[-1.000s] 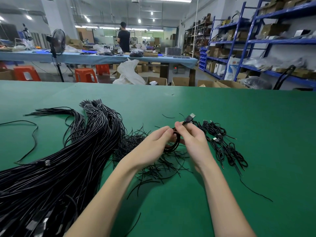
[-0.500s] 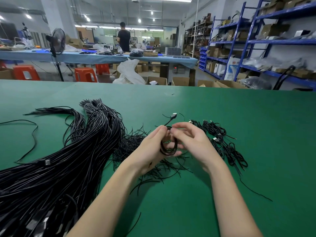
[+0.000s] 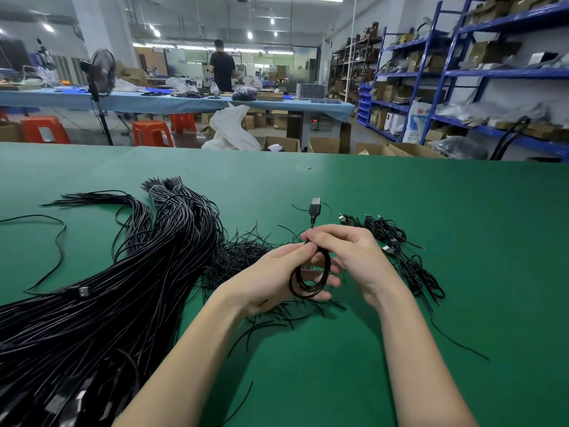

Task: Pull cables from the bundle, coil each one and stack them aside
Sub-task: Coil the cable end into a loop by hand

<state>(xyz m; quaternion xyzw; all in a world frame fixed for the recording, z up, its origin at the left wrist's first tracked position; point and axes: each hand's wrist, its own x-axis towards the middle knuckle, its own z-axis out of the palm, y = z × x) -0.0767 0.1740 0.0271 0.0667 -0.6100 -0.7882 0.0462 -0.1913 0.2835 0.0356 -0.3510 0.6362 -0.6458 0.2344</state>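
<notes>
left hand (image 3: 271, 277) + right hand (image 3: 354, 257) | pinch coiled cable (image 3: 309, 280) | above table (image 3: 431, 241)

The big cable bundle (image 3: 101, 291) ran off the left and bottom edges, so I couldn't see its full length. My right hand (image 3: 354, 257) covered part of the coil (image 3: 311, 272). The shelf boxes (image 3: 492, 53) were blurred.

A standing fan (image 3: 99, 72) stood beside orange stools (image 3: 44, 130) near a long blue table (image 3: 172, 101). Blue shelves (image 3: 462, 72) (stacked with boxes) lined the right wall; a person (image 3: 222, 69) stood behind.
</notes>
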